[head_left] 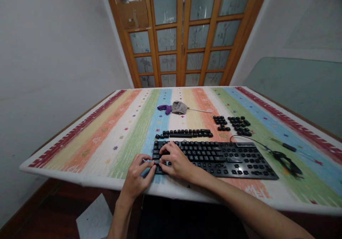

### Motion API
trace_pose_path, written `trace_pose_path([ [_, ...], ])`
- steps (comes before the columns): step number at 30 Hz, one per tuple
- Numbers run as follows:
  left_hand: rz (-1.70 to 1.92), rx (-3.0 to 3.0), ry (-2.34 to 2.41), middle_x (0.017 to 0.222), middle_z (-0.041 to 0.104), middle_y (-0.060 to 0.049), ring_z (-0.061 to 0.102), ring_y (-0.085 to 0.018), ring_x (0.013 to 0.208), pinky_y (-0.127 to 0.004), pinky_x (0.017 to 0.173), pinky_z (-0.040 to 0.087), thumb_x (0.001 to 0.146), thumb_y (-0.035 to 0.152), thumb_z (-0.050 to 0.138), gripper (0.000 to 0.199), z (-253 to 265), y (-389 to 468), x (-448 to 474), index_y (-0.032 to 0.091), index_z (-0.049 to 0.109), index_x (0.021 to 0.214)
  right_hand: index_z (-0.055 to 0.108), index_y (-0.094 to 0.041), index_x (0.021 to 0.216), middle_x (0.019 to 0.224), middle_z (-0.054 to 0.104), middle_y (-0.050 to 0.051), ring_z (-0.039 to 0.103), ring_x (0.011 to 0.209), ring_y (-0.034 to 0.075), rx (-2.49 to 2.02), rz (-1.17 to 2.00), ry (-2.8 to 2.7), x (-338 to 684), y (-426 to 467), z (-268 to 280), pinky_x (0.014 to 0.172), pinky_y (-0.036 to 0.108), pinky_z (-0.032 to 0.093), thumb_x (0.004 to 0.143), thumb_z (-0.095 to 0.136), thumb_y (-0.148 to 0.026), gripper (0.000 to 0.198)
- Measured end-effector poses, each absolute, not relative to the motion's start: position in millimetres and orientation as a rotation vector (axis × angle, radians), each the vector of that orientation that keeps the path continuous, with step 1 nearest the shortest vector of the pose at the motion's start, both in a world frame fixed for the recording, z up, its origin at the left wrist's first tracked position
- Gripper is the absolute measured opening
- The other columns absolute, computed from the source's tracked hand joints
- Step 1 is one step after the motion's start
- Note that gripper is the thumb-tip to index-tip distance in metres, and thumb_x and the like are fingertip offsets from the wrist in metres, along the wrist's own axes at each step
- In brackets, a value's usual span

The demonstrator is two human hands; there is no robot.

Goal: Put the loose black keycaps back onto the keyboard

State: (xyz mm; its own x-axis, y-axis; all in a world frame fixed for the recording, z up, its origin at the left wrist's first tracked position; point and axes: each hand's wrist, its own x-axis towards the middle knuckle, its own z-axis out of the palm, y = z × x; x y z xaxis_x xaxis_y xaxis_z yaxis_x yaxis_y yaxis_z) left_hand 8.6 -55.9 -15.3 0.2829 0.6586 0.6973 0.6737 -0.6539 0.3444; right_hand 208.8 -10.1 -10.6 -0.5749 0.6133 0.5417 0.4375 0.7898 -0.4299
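Observation:
A black keyboard [232,166] lies near the front edge of the table, with keycaps on its left and middle parts and bare switch positions on its right part. My left hand [137,176] is at its lower left corner, fingers bent and fingertips against the keyboard's edge. Over the left-hand keys, my right hand [176,162] is curled, thumb and index finger close together at the keys. Anything between those fingertips is hidden. Just behind the keyboard are a row of loose keycaps [184,131] and a long spacebar [180,135].
More loose keycaps [240,123] sit in groups at the back right. A grey and purple cloth [179,107] lies beside a thin metal rod [200,110]. On the right are a coiled cable [284,158] and a dark-handled tool [289,147]. A striped tablecloth [128,132] covers the table.

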Motion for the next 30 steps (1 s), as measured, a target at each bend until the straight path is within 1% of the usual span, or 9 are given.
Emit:
trace_pose_path([
  [5,-1.295,-2.519,-1.290,0.091,0.063,-0.007,0.061,-0.019,0.085,-0.031,0.073,0.053,0.090,0.020,0.059,0.010,-14,-56,9,0.019,0.069,0.086,0.070,-0.018,0.068,0.104,0.062,0.007,0.047,0.100,0.024,-0.852,0.261,-2.376,207,-13,-10,0.083,0.039,0.038,0.081,0.072,-0.019,0.013],
  [10,-1.306,-2.536,-1.309,0.093,0.062,-0.007,0.061,-0.020,0.086,-0.032,0.074,0.053,0.089,0.019,0.059,0.009,-15,-58,9,0.019,0.068,0.090,0.070,-0.017,0.072,0.106,0.062,0.008,0.047,0.104,0.025,-0.867,0.237,-2.362,207,-15,-9,0.086,0.041,0.039,0.082,0.070,-0.020,0.011],
  [12,-1.301,-2.536,-1.338,0.096,0.062,-0.008,0.061,-0.020,0.089,-0.034,0.078,0.054,0.089,0.019,0.059,0.012,-16,-59,7,0.019,0.067,0.097,0.071,-0.017,0.074,0.105,0.062,0.008,0.048,0.102,0.024,-0.843,0.264,-2.370,209,-14,-3,0.087,0.041,0.040,0.082,0.070,-0.019,0.008],
  [14,-1.304,-2.525,-1.360,0.099,0.062,-0.008,0.061,-0.021,0.093,-0.036,0.082,0.054,0.090,0.019,0.059,0.021,-18,-60,6,0.019,0.066,0.109,0.072,-0.018,0.077,0.103,0.063,0.008,0.049,0.101,0.024,-0.832,0.293,-2.355,213,-10,5,0.088,0.040,0.041,0.083,0.070,-0.019,0.006],
  [16,-1.303,-2.513,-1.360,0.102,0.063,-0.009,0.061,-0.022,0.095,-0.037,0.083,0.054,0.090,0.019,0.058,0.029,-19,-60,5,0.019,0.063,0.119,0.072,-0.018,0.078,0.102,0.063,0.008,0.049,0.100,0.023,-0.852,0.288,-2.319,218,-1,15,0.089,0.040,0.041,0.085,0.068,-0.019,0.008],
  [17,-1.296,-2.513,-1.354,0.102,0.063,-0.009,0.061,-0.022,0.095,-0.037,0.083,0.054,0.091,0.019,0.058,0.031,-20,-60,5,0.019,0.062,0.121,0.072,-0.018,0.079,0.102,0.063,0.008,0.049,0.100,0.023,-0.872,0.274,-2.305,221,6,19,0.089,0.040,0.041,0.086,0.067,-0.019,0.009],
  [22,-1.277,-2.528,-1.320,0.102,0.064,-0.009,0.062,-0.021,0.093,-0.036,0.080,0.055,0.091,0.018,0.058,0.023,-20,-58,6,0.020,0.068,0.112,0.074,-0.017,0.085,0.102,0.063,0.009,0.048,0.099,0.025,-1.041,0.229,-2.333,228,53,27,0.089,0.040,0.041,0.084,0.069,-0.020,0.006],
  [27,-1.275,-2.505,-1.338,0.100,0.065,-0.009,0.063,-0.021,0.092,-0.036,0.079,0.056,0.091,0.019,0.057,0.021,-20,-58,7,0.020,0.070,0.108,0.078,-0.018,0.091,0.102,0.064,0.010,0.049,0.098,0.025,-1.238,0.182,-2.397,220,96,20,0.089,0.040,0.039,0.086,0.068,-0.023,0.012],
  [30,-1.259,-2.500,-1.338,0.100,0.065,-0.009,0.063,-0.022,0.092,-0.037,0.080,0.056,0.091,0.019,0.058,0.019,-20,-58,8,0.020,0.070,0.105,0.079,-0.017,0.089,0.100,0.065,0.011,0.049,0.096,0.025,-1.275,0.170,-2.408,214,110,14,0.087,0.039,0.039,0.085,0.069,-0.024,0.013],
])
